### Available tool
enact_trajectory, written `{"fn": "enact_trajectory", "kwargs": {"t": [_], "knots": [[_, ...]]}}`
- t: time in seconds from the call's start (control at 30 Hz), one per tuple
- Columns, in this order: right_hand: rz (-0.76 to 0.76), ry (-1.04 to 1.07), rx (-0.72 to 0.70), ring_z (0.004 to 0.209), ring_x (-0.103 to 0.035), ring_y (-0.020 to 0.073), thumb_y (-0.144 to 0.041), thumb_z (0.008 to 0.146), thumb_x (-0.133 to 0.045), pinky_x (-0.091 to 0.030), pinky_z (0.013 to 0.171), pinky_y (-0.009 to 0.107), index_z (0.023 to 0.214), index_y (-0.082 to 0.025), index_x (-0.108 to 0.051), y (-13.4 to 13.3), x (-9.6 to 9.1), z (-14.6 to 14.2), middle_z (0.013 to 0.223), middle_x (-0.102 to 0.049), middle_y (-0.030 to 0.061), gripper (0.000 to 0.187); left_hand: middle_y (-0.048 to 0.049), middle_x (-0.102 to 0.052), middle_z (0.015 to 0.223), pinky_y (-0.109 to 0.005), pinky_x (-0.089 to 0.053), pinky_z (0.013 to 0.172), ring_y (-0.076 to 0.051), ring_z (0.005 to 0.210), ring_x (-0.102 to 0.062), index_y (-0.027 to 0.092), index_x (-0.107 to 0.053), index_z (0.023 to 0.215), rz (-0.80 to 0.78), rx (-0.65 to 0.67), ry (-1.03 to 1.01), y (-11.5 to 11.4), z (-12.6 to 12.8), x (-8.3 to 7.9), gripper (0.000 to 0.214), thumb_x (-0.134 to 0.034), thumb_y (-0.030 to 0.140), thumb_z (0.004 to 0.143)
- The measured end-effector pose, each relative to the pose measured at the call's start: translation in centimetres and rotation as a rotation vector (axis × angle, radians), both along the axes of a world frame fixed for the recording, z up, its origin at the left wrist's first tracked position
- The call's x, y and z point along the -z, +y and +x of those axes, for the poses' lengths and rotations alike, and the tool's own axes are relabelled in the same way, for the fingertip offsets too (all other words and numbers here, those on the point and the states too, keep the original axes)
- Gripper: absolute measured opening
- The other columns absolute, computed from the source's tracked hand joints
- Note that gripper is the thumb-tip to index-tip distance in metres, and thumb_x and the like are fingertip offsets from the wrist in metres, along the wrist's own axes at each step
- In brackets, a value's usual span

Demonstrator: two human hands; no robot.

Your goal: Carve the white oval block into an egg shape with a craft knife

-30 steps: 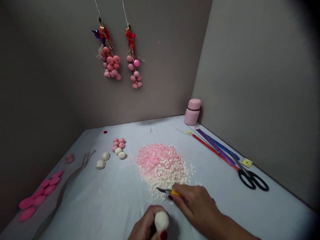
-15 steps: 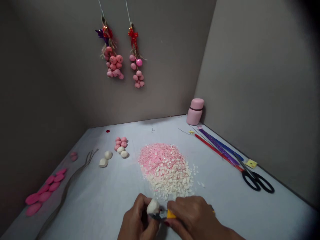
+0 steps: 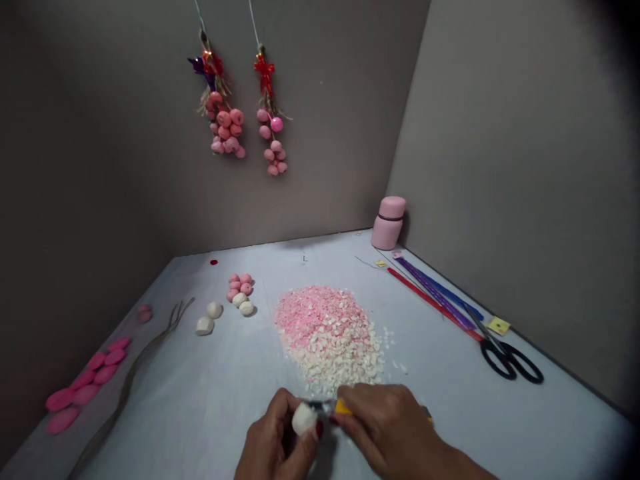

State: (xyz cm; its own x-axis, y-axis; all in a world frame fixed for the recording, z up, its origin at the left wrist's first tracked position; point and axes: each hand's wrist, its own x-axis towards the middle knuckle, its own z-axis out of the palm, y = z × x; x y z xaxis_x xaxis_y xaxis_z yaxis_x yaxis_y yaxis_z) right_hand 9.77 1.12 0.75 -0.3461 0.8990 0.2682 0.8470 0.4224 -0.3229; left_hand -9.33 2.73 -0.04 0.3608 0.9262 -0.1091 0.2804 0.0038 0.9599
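Note:
Near the front edge, my left hand [image 3: 275,437] pinches a small white rounded lump [image 3: 304,419] between thumb and fingers. My right hand [image 3: 383,420] is closed round a yellow-handled craft knife [image 3: 343,407]. Its dark blade lies across the top of the white lump. Just beyond my hands is a heap of shavings [image 3: 330,333], pink at the back and white toward me. To the left sit two cut white lumps [image 3: 205,325], with two whole white lumps [image 3: 243,304] by a cluster of pink balls [image 3: 240,285].
Several bright pink ovals [image 3: 83,388] and a bundle of dry stems [image 3: 133,380] lie at left. At right are black-handled scissors [image 3: 510,360], red and purple strips [image 3: 435,293] and a pink flask [image 3: 389,223]. Two strings of pink balls [image 3: 230,127] hang against the back wall.
The knife blade has moved from the lower side of the white lump to its top. My left hand has turned the lump slightly, and a red thumbnail now shows beside it.

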Motion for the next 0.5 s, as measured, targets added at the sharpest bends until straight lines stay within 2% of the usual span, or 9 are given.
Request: {"fn": "enact_trajectory", "kwargs": {"t": [0.1, 0.3, 0.5], "knots": [[-0.084, 0.03, 0.108, 0.059, -0.063, 0.0171, -0.033, 0.098, -0.036, -0.033, 0.053, 0.027, 0.075, -0.022, -0.052, 0.2, -0.4, 0.5, 0.065, -0.064, -0.0004, 0.031, 0.0034, -0.048, 0.06, -0.027, -0.027, 0.051, -0.014, 0.055, -0.036, 0.023, -0.047, 0.068, -0.006, -0.007, -0.017, -0.1, 0.0, 0.4, 0.032, -0.055, 0.053, 0.078], [-0.062, 0.105, -0.07, 0.053, -0.058, 0.015, -0.039, 0.098, -0.033, -0.032, 0.05, 0.026, 0.072, -0.022, -0.05, -0.4, -0.5, -0.2, 0.062, -0.062, -0.001, 0.036, 0.0017, -0.053, 0.066, -0.028, -0.03, 0.055, -0.015, 0.058, -0.041, 0.02, -0.055, 0.081, -0.011, -0.017, -0.095, 0.0, -0.2, 0.9, 0.035, -0.054, 0.055, 0.08], [-0.005, 0.127, -0.094, 0.048, -0.055, 0.0141, -0.041, 0.099, -0.028, -0.03, 0.047, 0.026, 0.07, -0.021, -0.051, -0.5, -0.3, -0.5, 0.058, -0.06, -0.0009, 0.042, 0.0013, -0.053, 0.068, -0.028, -0.032, 0.059, -0.014, 0.062, -0.044, 0.019, -0.056, 0.081, -0.08, 0.0, -0.235, 0.0, -0.1, 1.2, 0.039, -0.059, 0.057, 0.077]]}}
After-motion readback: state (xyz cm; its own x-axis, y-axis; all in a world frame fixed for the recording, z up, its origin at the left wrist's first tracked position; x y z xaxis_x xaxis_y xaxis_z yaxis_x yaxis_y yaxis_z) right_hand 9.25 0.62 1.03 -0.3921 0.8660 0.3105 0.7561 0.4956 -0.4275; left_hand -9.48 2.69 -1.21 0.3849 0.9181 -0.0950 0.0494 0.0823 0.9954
